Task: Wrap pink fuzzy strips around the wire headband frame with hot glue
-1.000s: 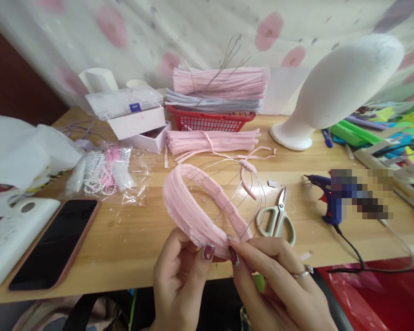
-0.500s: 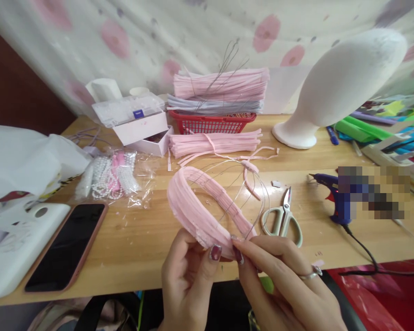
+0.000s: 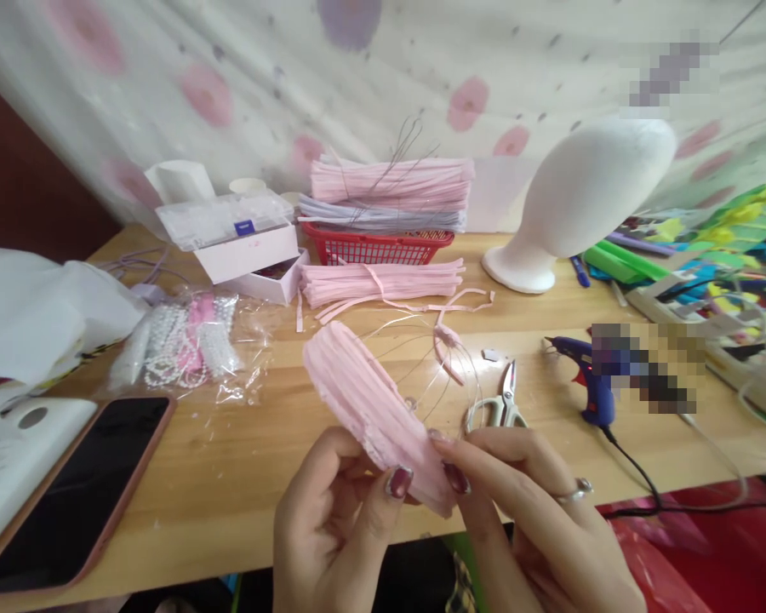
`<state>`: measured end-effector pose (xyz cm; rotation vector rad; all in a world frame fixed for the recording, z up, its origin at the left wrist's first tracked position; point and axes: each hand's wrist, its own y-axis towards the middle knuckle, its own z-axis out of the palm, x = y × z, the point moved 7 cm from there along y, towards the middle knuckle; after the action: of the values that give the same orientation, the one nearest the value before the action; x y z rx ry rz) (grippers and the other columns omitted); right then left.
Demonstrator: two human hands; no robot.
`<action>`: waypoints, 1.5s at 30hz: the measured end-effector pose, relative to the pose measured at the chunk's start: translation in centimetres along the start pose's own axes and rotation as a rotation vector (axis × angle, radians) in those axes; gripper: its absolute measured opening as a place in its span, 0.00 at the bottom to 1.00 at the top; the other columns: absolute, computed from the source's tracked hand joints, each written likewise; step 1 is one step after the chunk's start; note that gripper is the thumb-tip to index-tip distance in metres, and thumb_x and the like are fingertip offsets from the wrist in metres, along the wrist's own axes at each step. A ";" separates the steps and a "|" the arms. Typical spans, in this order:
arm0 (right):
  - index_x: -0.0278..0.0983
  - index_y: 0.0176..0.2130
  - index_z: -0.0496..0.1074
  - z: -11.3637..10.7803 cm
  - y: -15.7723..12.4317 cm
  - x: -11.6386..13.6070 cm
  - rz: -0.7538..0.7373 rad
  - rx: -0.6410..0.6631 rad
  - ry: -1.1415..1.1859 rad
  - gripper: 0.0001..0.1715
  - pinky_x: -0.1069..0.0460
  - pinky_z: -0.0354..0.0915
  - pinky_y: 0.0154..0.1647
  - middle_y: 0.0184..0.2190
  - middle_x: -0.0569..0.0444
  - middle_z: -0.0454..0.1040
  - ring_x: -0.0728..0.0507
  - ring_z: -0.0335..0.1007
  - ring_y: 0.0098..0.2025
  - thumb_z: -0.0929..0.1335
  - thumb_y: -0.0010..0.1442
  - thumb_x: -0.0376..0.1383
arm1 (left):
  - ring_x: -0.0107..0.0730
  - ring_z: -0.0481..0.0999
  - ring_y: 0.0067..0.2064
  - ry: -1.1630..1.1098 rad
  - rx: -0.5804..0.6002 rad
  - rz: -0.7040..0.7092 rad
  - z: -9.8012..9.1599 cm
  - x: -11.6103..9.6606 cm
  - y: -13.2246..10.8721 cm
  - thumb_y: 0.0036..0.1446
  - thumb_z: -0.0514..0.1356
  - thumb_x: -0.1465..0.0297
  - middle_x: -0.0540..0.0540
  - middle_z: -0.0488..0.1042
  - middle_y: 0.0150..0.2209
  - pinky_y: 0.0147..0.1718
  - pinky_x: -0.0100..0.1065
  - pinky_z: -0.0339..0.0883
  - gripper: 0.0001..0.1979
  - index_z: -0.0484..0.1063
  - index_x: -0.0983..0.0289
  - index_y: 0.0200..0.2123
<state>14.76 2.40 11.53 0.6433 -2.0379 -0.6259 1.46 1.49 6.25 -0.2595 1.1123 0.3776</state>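
Between my two hands is a pink headband [image 3: 357, 387], a wide curved band made of fuzzy strips, its outer face towards me. My left hand [image 3: 335, 519] grips it from below, with the thumb on its near face. At the band's lower right end, the thumb and index finger of my right hand [image 3: 529, 502] pinch it. Part of the band is hidden behind my fingers. Beyond it lie loose thin wires [image 3: 414, 340] and a twisted pink strip [image 3: 448, 336]. Scissors [image 3: 505, 400] rest just behind my right hand.
Pink pipe cleaners [image 3: 383, 283] lie bundled before a red basket [image 3: 376, 249]. A white foam head [image 3: 587, 196] stands behind a blue glue gun [image 3: 597, 383] with a cable. At left are a phone [image 3: 82, 489] and bagged bead strings [image 3: 188, 340].
The headband has turned, so its outer face shows more and its far inner side has gone out of sight. Both hands keep their grip. The camera view has shifted slightly.
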 end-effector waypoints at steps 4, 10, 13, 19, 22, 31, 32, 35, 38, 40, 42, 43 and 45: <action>0.37 0.50 0.75 -0.1 -0.1 0.0 -0.012 0.030 -0.025 0.21 0.58 0.68 0.29 0.39 0.53 0.71 0.52 0.73 0.36 0.64 0.64 0.19 | 0.30 0.80 0.27 0.001 0.006 -0.005 0.2 -0.2 -0.1 0.59 0.68 0.66 0.49 0.81 0.27 0.28 0.26 0.75 0.05 0.78 0.59 0.31; 0.36 0.50 0.75 0.0 0.0 0.3 -0.028 0.053 -0.045 0.21 0.58 0.68 0.31 0.39 0.53 0.70 0.52 0.73 0.36 0.64 0.64 0.19 | 0.30 0.80 0.28 -0.006 -0.010 -0.034 -0.2 0.0 -0.2 0.59 0.69 0.64 0.50 0.81 0.28 0.29 0.26 0.75 0.06 0.79 0.59 0.32; 0.36 0.50 0.75 0.0 0.1 0.4 -0.031 0.055 -0.040 0.21 0.58 0.69 0.31 0.39 0.53 0.70 0.52 0.73 0.36 0.65 0.64 0.19 | 0.32 0.81 0.30 0.019 -0.011 -0.036 -0.7 0.1 -0.1 0.58 0.69 0.63 0.52 0.81 0.28 0.29 0.26 0.75 0.08 0.79 0.60 0.31; 0.37 0.50 0.75 0.3 0.1 0.6 -0.045 0.090 -0.047 0.20 0.59 0.69 0.31 0.39 0.53 0.70 0.53 0.73 0.36 0.64 0.64 0.20 | 0.32 0.81 0.31 0.022 -0.001 -0.051 -1.3 0.3 -0.1 0.58 0.69 0.62 0.52 0.81 0.29 0.30 0.26 0.75 0.08 0.80 0.60 0.34; 0.37 0.49 0.75 0.3 0.1 0.7 -0.047 0.102 -0.056 0.20 0.60 0.69 0.30 0.39 0.53 0.70 0.53 0.73 0.35 0.64 0.64 0.20 | 0.31 0.81 0.31 -0.009 0.019 -0.046 -1.0 0.3 -0.3 0.59 0.68 0.63 0.51 0.81 0.29 0.30 0.26 0.75 0.06 0.79 0.59 0.33; 0.38 0.50 0.75 -0.2 -0.5 0.1 0.029 0.003 -0.015 0.20 0.59 0.71 0.37 0.39 0.54 0.73 0.51 0.73 0.39 0.67 0.62 0.20 | 0.33 0.80 0.29 -0.020 0.008 -0.055 -1.6 0.5 -0.2 0.59 0.68 0.63 0.52 0.80 0.28 0.29 0.28 0.76 0.09 0.77 0.61 0.31; 0.38 0.50 0.75 -0.2 -0.7 -0.1 0.048 -0.025 -0.007 0.20 0.58 0.72 0.39 0.39 0.54 0.73 0.51 0.73 0.39 0.68 0.62 0.21 | 0.33 0.80 0.29 -0.012 -0.004 -0.062 -2.0 0.6 -0.1 0.59 0.68 0.62 0.52 0.80 0.28 0.29 0.29 0.76 0.09 0.78 0.61 0.32; 0.39 0.48 0.76 0.0 -1.3 -0.5 0.073 -0.067 0.027 0.18 0.56 0.72 0.39 0.39 0.55 0.74 0.49 0.73 0.39 0.69 0.61 0.22 | 0.33 0.79 0.28 0.004 -0.039 -0.080 -3.1 0.7 0.3 0.58 0.69 0.61 0.52 0.80 0.29 0.28 0.30 0.76 0.10 0.78 0.61 0.34; 0.39 0.47 0.76 0.4 -1.7 -0.8 0.071 -0.055 0.053 0.17 0.55 0.71 0.36 0.38 0.54 0.74 0.48 0.74 0.39 0.70 0.61 0.22 | 0.33 0.80 0.30 -0.007 -0.052 -0.087 -3.6 0.6 0.7 0.57 0.69 0.60 0.52 0.80 0.30 0.28 0.29 0.75 0.11 0.76 0.61 0.33; 0.39 0.47 0.76 0.2 -1.7 -1.0 0.076 -0.089 0.051 0.17 0.53 0.69 0.36 0.39 0.53 0.74 0.46 0.74 0.40 0.70 0.60 0.22 | 0.34 0.80 0.30 -0.013 -0.051 -0.081 -3.5 0.5 0.7 0.58 0.69 0.61 0.52 0.79 0.29 0.28 0.28 0.75 0.10 0.76 0.61 0.33; 0.39 0.47 0.77 -0.3 -1.4 -0.9 0.069 -0.136 0.041 0.18 0.51 0.68 0.38 0.40 0.52 0.74 0.44 0.73 0.42 0.71 0.59 0.22 | 0.34 0.80 0.29 -0.002 -0.047 -0.074 -3.2 0.4 0.5 0.58 0.69 0.60 0.53 0.79 0.28 0.27 0.29 0.74 0.11 0.76 0.61 0.32; 0.40 0.47 0.77 -0.6 -1.2 -0.8 0.064 -0.159 0.028 0.18 0.49 0.67 0.40 0.40 0.52 0.73 0.43 0.73 0.43 0.72 0.60 0.23 | 0.34 0.80 0.29 0.012 -0.045 -0.070 -3.1 0.4 0.3 0.57 0.69 0.60 0.53 0.79 0.28 0.28 0.29 0.74 0.11 0.76 0.61 0.31; 0.41 0.45 0.77 -1.1 -0.5 -0.5 0.066 -0.162 -0.030 0.14 0.47 0.65 0.45 0.43 0.51 0.72 0.42 0.71 0.45 0.71 0.62 0.26 | 0.35 0.80 0.28 0.050 -0.045 -0.060 -2.6 0.4 -0.2 0.56 0.69 0.59 0.53 0.80 0.27 0.28 0.29 0.74 0.12 0.77 0.61 0.30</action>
<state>16.01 2.12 11.39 0.4720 -2.0027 -0.7564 -0.44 0.37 4.82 -0.3426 1.1437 0.3442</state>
